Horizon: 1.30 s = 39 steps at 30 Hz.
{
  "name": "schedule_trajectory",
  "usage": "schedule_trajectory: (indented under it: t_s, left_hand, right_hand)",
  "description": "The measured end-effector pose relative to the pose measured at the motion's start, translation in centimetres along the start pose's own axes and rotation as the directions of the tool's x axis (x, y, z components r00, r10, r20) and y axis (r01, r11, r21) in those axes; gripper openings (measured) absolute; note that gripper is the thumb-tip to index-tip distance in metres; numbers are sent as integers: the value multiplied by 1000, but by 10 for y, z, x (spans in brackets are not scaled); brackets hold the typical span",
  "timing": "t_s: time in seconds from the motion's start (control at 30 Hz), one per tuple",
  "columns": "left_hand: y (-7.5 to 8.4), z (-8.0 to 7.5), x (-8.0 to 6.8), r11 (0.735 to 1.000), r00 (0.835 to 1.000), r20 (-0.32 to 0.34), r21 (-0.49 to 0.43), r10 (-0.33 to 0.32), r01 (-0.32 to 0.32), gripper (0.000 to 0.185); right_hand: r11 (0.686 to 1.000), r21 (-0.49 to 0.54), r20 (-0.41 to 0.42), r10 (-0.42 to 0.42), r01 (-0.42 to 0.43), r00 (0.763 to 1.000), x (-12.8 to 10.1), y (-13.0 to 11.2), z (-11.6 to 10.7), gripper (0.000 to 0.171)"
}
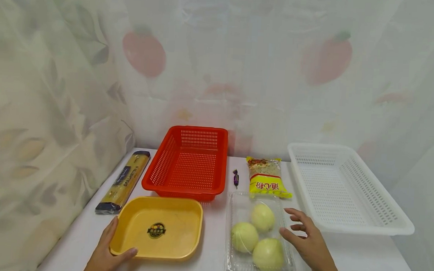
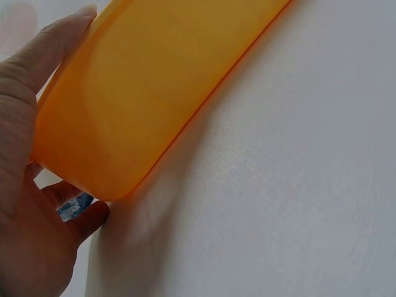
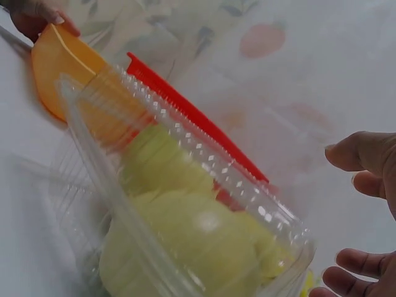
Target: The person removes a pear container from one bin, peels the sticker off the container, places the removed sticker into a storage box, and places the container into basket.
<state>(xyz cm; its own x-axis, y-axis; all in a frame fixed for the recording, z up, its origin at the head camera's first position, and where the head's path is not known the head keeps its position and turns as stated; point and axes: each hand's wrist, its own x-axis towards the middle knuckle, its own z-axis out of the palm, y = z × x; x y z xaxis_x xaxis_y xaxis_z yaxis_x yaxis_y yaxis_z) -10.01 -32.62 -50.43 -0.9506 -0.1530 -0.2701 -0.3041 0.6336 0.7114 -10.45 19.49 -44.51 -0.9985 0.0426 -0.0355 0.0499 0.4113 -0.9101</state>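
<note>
My left hand (image 1: 103,253) grips the left front corner of a yellow plastic tray (image 1: 176,244), which has a dark round label inside. In the left wrist view, the thumb lies along the rim of the tray (image 2: 142,80) and the other fingers bend round its end. Beside the right edge of a clear plastic box (image 1: 229,261) hovers my right hand (image 1: 308,242), its fingers spread and holding nothing. Inside the box lie three pale yellow-green round fruits (image 1: 268,254). In the right wrist view, a gap shows between the fingers and the box (image 3: 297,247).
Behind the tray stands a red basket (image 1: 197,167), with a spaghetti pack (image 1: 128,180) to its left. A small purple-wrapped candy (image 1: 236,178) and a yellow food bag (image 1: 268,177) lie behind the box. A white basket (image 1: 335,195) stands at the right. Curtains (image 1: 224,70) hang behind the table.
</note>
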Motion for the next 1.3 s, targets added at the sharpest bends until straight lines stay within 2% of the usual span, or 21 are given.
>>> schedule_trajectory:
  t_s: [0.17, 0.5, 0.9, 1.3]
  left_hand:
    - [-1, 0, 0, 999, 999, -15, 0, 37, -37, 123]
    - [0, 1, -1, 999, 998, -37, 11, 45, -44, 125]
    - [2, 1, 0, 1000, 1000, -17, 10, -4, 4, 128]
    - [-1, 1, -2, 999, 999, -30, 14, 35, -35, 124]
  right_hand:
    - [999, 18, 35, 43, -43, 998, 4, 13, 2, 63]
    - [996, 54, 57, 75, -78, 996, 12, 29, 9, 62]
    - [993, 79, 88, 77, -84, 993, 15, 31, 16, 63]
    - [994, 83, 103, 62, -71, 993, 17, 32, 21, 56]
